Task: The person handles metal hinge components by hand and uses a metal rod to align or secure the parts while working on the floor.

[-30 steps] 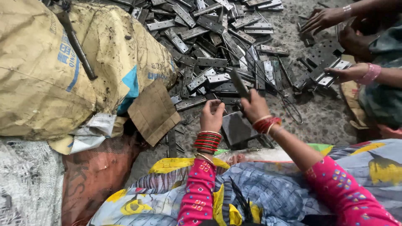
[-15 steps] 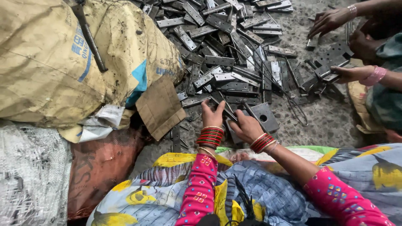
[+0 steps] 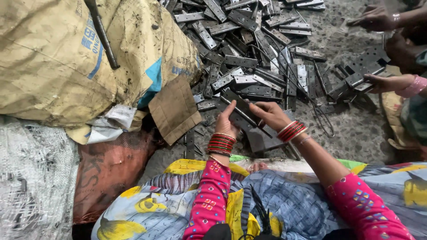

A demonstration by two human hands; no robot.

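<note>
- Both hands gripped one dark metal plate (image 3: 243, 112): the left hand (image 3: 226, 121) pinched its near-left end, and the right hand (image 3: 270, 114) closed over its far-right part, fingers curled on top.
- Long axis of the plate ran slantwise, from upper left by the left thumb down to the lower right, where a thin tip stuck out below the right wrist.
- It sat just above the ground, at the near edge of the heap, in front of the person's lap.
- Largest nearby was a bulging tan sack (image 3: 58, 58) at left, with a dark bar (image 3: 103, 34) lying across it; what it held could not be told.
- A wide heap of flat metal plates with holes (image 3: 249, 49) covered the grey ground (image 3: 356, 129) beyond the hands.
- A brown piece of card (image 3: 174, 109) lay between sack and heap.
- Another person's hands (image 3: 384, 82) touched plates at far right.
- Red bangles (image 3: 221, 143) ringed both wrists.
</note>
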